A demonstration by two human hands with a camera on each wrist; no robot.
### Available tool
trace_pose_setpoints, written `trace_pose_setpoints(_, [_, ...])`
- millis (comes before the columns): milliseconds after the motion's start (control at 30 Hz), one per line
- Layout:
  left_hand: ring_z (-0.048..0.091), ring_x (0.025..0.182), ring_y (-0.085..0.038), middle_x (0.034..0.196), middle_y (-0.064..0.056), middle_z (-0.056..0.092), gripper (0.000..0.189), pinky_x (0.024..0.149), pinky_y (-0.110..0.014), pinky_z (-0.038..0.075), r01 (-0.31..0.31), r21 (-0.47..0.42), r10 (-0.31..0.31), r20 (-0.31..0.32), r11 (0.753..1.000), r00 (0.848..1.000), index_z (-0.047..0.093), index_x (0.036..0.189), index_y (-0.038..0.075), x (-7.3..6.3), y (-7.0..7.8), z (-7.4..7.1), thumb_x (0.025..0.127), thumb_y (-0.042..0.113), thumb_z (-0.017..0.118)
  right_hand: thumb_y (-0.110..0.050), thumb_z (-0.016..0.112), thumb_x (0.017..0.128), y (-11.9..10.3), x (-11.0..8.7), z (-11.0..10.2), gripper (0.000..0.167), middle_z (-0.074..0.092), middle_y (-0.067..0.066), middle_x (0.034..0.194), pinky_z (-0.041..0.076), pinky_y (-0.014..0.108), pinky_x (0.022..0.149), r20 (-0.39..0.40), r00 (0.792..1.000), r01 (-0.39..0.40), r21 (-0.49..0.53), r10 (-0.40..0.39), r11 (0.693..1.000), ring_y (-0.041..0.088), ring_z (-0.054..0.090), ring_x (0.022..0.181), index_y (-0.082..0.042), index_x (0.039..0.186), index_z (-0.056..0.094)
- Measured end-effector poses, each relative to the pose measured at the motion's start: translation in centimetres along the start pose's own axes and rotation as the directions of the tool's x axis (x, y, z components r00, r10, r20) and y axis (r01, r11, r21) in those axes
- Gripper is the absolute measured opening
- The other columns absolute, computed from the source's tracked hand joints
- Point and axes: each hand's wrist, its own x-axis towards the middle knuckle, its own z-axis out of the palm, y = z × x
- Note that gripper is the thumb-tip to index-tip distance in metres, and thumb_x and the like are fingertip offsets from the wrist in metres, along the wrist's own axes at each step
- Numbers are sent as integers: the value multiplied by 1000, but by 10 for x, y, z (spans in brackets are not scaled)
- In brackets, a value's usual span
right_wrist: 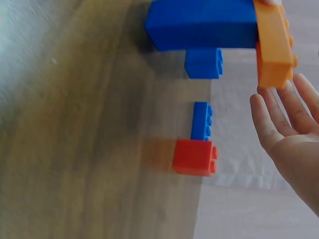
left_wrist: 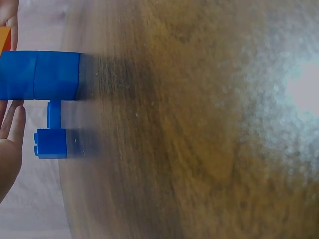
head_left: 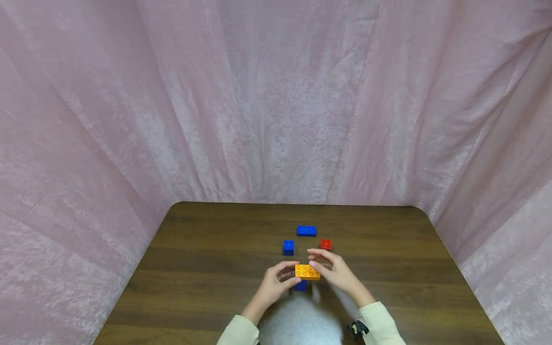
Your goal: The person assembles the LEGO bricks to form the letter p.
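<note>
Eight studs face up on the orange block (head_left: pixel 306 273), and look where it sits: right on top of the blue stack (left_wrist: pixel 57 74), near the front of the brown worktop (head_left: pixel 194 268), its right end jutting out past the blue below! The stack shows a seam in the left wrist view, so that's two blue pieces, one above the other. Left grip (head_left: pixel 273 283) is pinching the orange block's left end, thumb at the front, fingers behind. And the right grip (head_left: pixel 338 273)? Fingers spread, hand beside the block's right end, thumb tip over its back corner in the head view; whether it touches, I can't tell. Whether the orange block is pressed fully down, I can't tell either. Beyond the hands, three more pieces: a small blue brick (head_left: pixel 288 247) to the left, a red brick (head_left: pixel 325 245) just past the right fingers, and an oblong blue brick (head_left: pixel 306 231) farthest back, between those two from side to side. Pale sleeves (head_left: pixel 381 323) at both wrists, a black device (head_left: pixel 359 329) by the right one, and pink curtain (head_left: pixel 293 105) folds rising all round behind!
</note>
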Motion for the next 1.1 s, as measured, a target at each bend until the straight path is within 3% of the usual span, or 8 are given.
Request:
trace_pose_setpoints(67, [57, 109, -41, 116, -23, 63, 35, 96, -55, 46, -4, 11, 4, -6, 1000, 1000, 60, 118, -9, 0, 2, 0, 85, -2, 70, -8, 60, 95, -10, 2, -6, 34, 65, 19, 111, 53, 25, 88, -2, 1000, -23, 2, 23, 1000, 27, 62, 102, 4, 127, 56])
trace_pose_setpoints(200, [60, 107, -35, 115, -18, 65, 35, 95, -48, 49, -5, 34, 5, -19, 999, 1000, 62, 118, -3, 4, -20, 0, 85, 1, 71, -6, 60, 95, -15, 8, -16, 34, 64, 20, 111, 53, 25, 88, -15, 999, -29, 17, 29, 999, 31, 62, 102, 5, 126, 55])
trace_pose_setpoints(300, [61, 107, -28, 114, -14, 66, 36, 94, -42, 51, 1, 42, 0, -28, 999, 1000, 64, 119, 3, 6, -35, 0, 84, 6, 73, -9, 61, 95, -4, 13, -21, 34, 65, 17, 112, 52, 22, 88, -29, 999, -16, 46, 17, 999, 28, 62, 103, 2, 127, 56])
trace_pose_setpoints(500, [63, 104, -22, 113, -12, 67, 36, 92, -39, 53, -14, 49, 16, -36, 999, 999, 64, 118, 1, 5, -37, 0, 84, 10, 74, -8, 61, 94, 6, 25, -25, 35, 64, 19, 114, 49, 19, 91, -27, 1000, 1, 62, 1, 998, 37, 60, 105, 4, 126, 55])
trace_pose_setpoints(700, [63, 103, -22, 112, -11, 67, 35, 92, -40, 53, -2, 49, 4, -38, 999, 999, 66, 116, 3, 6, -36, -1, 83, 6, 75, 0, 59, 94, -2, 39, -25, 34, 61, 26, 116, 51, 24, 91, 22, 1000, 19, 40, -20, 999, 38, 60, 106, 11, 125, 54])
trace_pose_setpoints(833, [63, 104, -27, 113, -14, 67, 35, 93, -45, 51, 7, 43, -5, -33, 999, 999, 66, 116, 2, 7, -32, -1, 82, 1, 74, 0, 59, 93, -9, 47, -23, 34, 59, 28, 121, 53, 30, 90, 83, 997, -18, 69, 12, 997, 39, 59, 109, 10, 126, 54])
trace_pose_setpoints(967, [62, 104, -35, 113, -20, 65, 35, 93, -52, 49, -5, 22, 5, -11, 1000, 1000, 63, 116, -6, 5, -18, -1, 82, -3, 72, 0, 60, 93, 0, 57, -19, 37, 58, 29, 122, 55, 37, 88, 150, 989, -16, 49, 9, 999, 45, 56, 110, 11, 127, 52])
trace_pose_setpoints(1100, [62, 104, -32, 112, -19, 66, 34, 93, -48, 50, 14, 22, -14, -10, 1000, 1000, 63, 116, -7, 1, -4, -2, 83, -1, 72, 0, 60, 93, 5, 68, -13, 39, 58, 29, 122, 53, 45, 90, 202, 979, 8, 20, -12, 1000, 48, 55, 110, 11, 129, 51])
